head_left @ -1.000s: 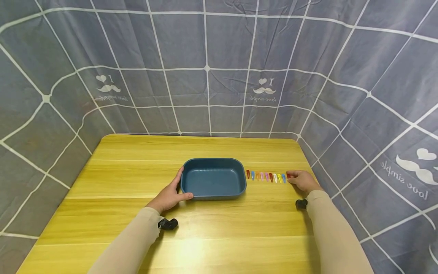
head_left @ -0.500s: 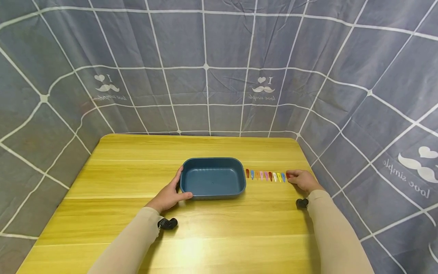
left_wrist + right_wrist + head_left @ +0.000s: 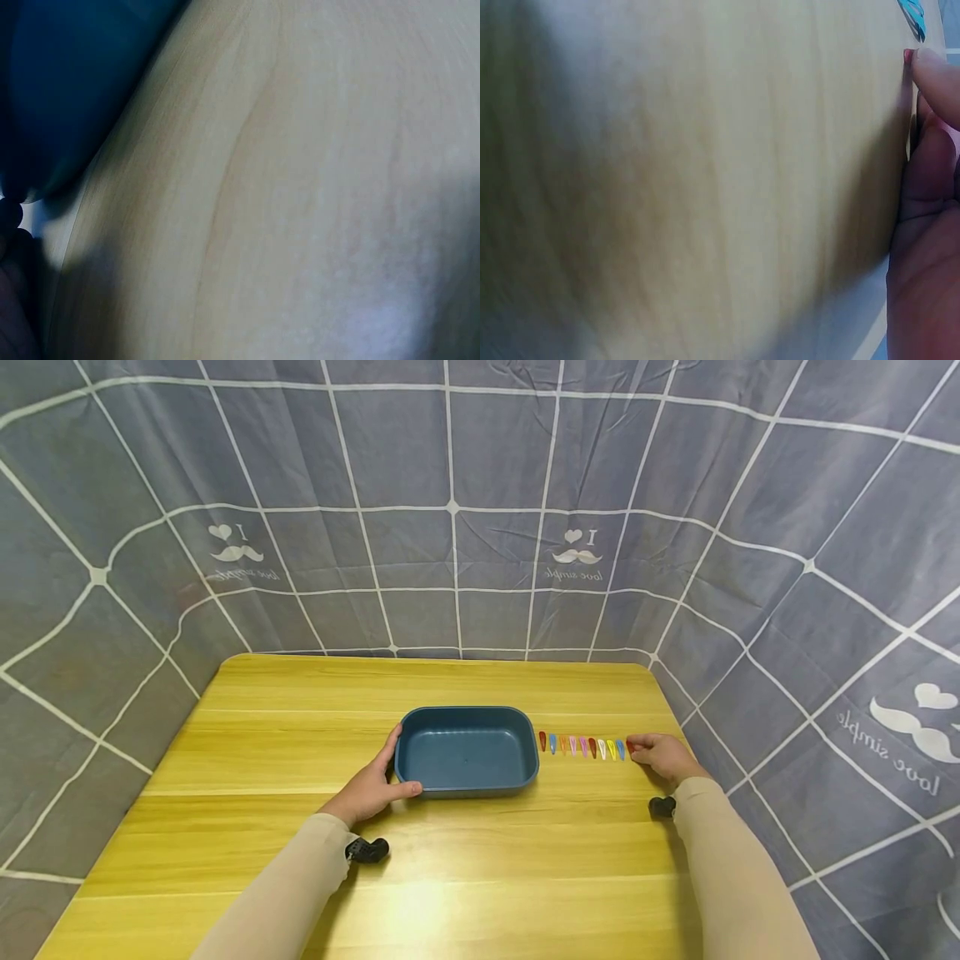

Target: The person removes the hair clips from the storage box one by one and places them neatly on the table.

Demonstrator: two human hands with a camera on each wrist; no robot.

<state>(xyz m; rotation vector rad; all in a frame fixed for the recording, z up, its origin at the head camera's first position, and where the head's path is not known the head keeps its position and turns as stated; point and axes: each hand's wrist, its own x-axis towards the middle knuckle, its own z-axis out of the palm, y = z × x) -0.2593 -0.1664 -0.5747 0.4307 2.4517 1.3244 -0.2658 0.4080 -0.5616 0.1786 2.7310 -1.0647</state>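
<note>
An open dark-blue plastic tub (image 3: 467,758) sits on the wooden table. My left hand (image 3: 372,783) holds its left end, thumb at the front corner and fingers along the left side. To the right of the tub, several snap hair clips (image 3: 583,747) lie in a row, in red, blue, orange, pink, white and yellow. At the row's right end my right hand (image 3: 666,757) pinches a red hair clip (image 3: 632,747), mostly hidden by the fingers. In the right wrist view its red tip (image 3: 908,55) shows by the thumb, near a blue hair clip (image 3: 913,16).
The yellow wood-grain table (image 3: 480,877) extends in front of the tub and to its left. A grey checked curtain (image 3: 405,560) hangs behind the table and along both sides. The right hand is close to the table's right edge.
</note>
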